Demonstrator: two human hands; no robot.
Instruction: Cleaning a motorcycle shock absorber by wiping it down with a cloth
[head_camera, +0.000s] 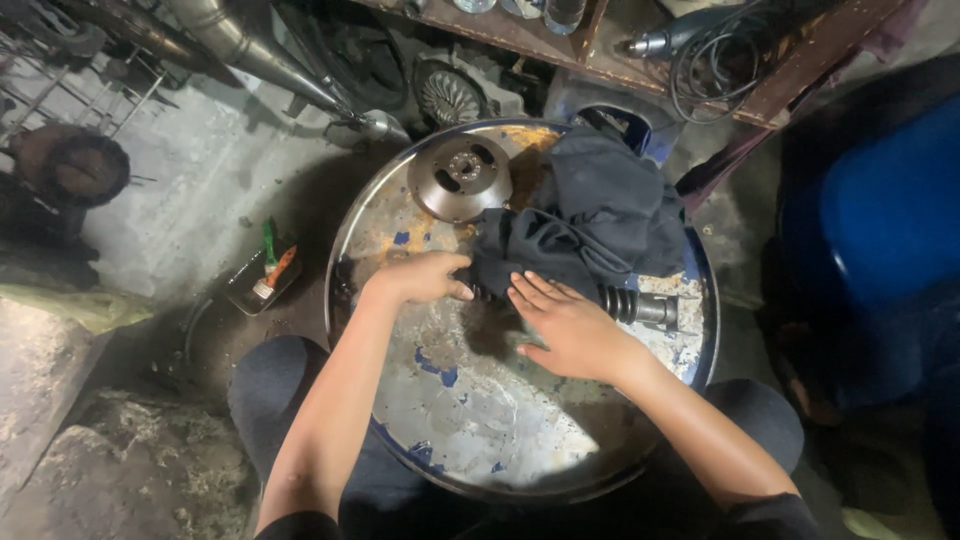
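Fingers (455, 290) of left hand (420, 278) curled, closed on the edge of a dark cloth (590, 215), knuckles up. Right hand (570, 325) flat, fingers (535, 295) spread and pressing down where cloth covers a ribbed shaft (640, 305); it grips nothing.

Head view: cloth lies bunched on the far right part of a round drum top (480, 410), rusted, with flaking blue paint. Shaft sticks out from under cloth to the right, metal end near the drum rim. Grey metal disc (460, 178) with centre hub sits on the drum just beyond the left hand, touching the cloth edge. On the floor left of drum: small tray (262, 282) holding green and orange-handled tools. Wooden shelf (700, 55) beyond drum carries coiled cable (715, 70). Blue object (880, 200) at right, blurred.
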